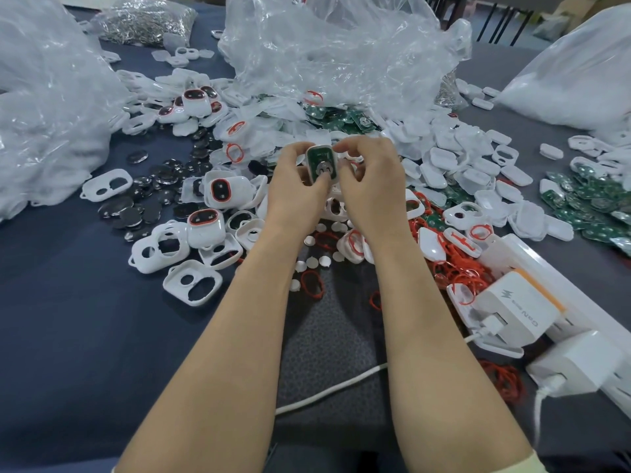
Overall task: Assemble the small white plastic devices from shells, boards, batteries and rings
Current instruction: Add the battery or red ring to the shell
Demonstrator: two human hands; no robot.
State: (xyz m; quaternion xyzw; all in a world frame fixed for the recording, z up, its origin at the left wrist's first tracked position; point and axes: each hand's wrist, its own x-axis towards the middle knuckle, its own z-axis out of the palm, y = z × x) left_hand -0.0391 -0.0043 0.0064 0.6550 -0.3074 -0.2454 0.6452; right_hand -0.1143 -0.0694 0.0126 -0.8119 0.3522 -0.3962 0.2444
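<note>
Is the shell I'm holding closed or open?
Open: the shell, held by left hand and right hand, shows its green board uncovered.

White charger, "GaN" printed on top, lightning-bolt logo beside it

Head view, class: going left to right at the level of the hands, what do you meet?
Clear plastic bag, coin batteries, left hand, held shell with green board, right hand, white shells, green boards.

hands: 2 (left hand, right hand)
chargers: 2, lower right
bags: at least 4
shells, boards: uncountable
</note>
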